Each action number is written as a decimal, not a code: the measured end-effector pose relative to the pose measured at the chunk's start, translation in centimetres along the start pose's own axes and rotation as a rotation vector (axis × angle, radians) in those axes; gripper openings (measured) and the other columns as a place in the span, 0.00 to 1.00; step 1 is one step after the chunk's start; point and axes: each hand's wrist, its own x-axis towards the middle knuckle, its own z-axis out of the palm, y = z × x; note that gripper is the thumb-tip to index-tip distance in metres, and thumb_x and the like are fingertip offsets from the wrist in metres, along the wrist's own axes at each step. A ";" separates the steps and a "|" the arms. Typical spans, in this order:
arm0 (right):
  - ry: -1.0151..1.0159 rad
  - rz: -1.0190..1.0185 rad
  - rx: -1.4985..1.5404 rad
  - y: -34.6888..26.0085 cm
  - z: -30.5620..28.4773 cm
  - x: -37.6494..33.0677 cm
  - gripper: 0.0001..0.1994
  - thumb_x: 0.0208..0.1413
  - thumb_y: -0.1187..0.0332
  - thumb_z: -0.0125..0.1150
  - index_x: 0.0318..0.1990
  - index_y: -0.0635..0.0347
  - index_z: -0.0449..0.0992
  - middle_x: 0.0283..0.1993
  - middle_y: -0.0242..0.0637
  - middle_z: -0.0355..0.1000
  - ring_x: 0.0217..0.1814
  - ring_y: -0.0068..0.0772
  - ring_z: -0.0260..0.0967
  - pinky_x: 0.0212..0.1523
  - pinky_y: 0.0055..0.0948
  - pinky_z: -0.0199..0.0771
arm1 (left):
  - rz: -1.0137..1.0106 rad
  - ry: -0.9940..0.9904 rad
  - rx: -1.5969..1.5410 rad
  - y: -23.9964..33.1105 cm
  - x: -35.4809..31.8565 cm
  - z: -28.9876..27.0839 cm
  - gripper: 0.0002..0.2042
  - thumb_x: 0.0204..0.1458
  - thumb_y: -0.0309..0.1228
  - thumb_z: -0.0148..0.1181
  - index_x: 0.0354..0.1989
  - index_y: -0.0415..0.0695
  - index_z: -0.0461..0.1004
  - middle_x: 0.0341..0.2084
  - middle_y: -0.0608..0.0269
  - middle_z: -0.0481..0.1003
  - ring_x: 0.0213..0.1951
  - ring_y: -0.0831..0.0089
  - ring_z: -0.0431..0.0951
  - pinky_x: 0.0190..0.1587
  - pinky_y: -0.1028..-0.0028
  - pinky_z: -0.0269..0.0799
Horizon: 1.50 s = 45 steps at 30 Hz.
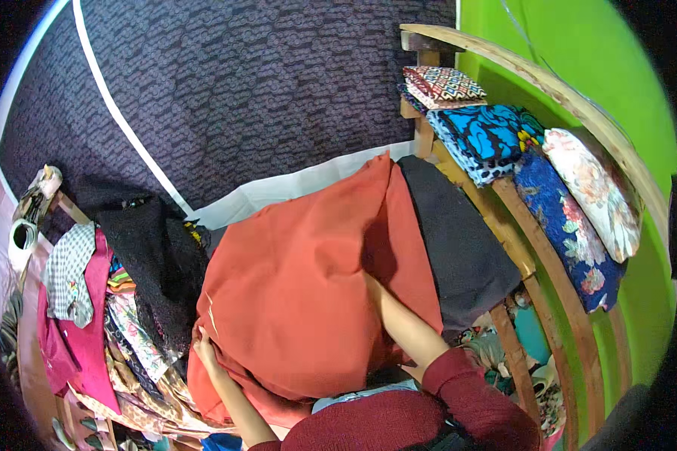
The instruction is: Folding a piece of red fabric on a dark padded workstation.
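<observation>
Our maroon sweater is nearest; just beyond, orange cloth spreads between our left hand, gripping its left edge, and our right hand, hidden by it, whose hold we cannot tell.

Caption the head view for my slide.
Left hand on orange cloth, right hand hidden in its folds, dark cloth alongside.
</observation>
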 end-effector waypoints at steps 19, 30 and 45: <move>0.340 -0.334 -0.655 1.2 -13.5 -7.0 0.13 0.42 0.79 0.45 0.36 0.71 0.74 0.34 0.32 0.72 0.34 0.23 0.66 0.39 0.22 0.66 | 0.185 0.328 -0.001 1.8 -2.3 3.2 0.10 0.54 0.21 0.44 0.41 0.36 0.69 0.38 0.59 0.71 0.41 0.74 0.69 0.47 0.77 0.62; 0.600 -0.287 -0.520 5.5 -17.0 -9.0 0.11 0.50 0.74 0.48 0.38 0.72 0.73 0.36 0.36 0.72 0.38 0.27 0.67 0.42 0.24 0.64 | 0.211 0.121 0.159 3.3 -2.2 4.7 0.12 0.55 0.29 0.47 0.44 0.35 0.67 0.38 0.60 0.70 0.41 0.72 0.68 0.46 0.76 0.61; 0.190 -0.286 0.247 13.8 -13.0 -24.0 0.25 0.57 0.63 0.50 0.59 0.66 0.54 0.61 0.38 0.55 0.62 0.35 0.53 0.59 0.33 0.54 | 0.372 0.042 0.716 12.4 -20.0 2.9 0.31 0.29 0.40 0.72 0.41 0.37 0.65 0.35 0.54 0.67 0.43 0.57 0.65 0.48 0.62 0.60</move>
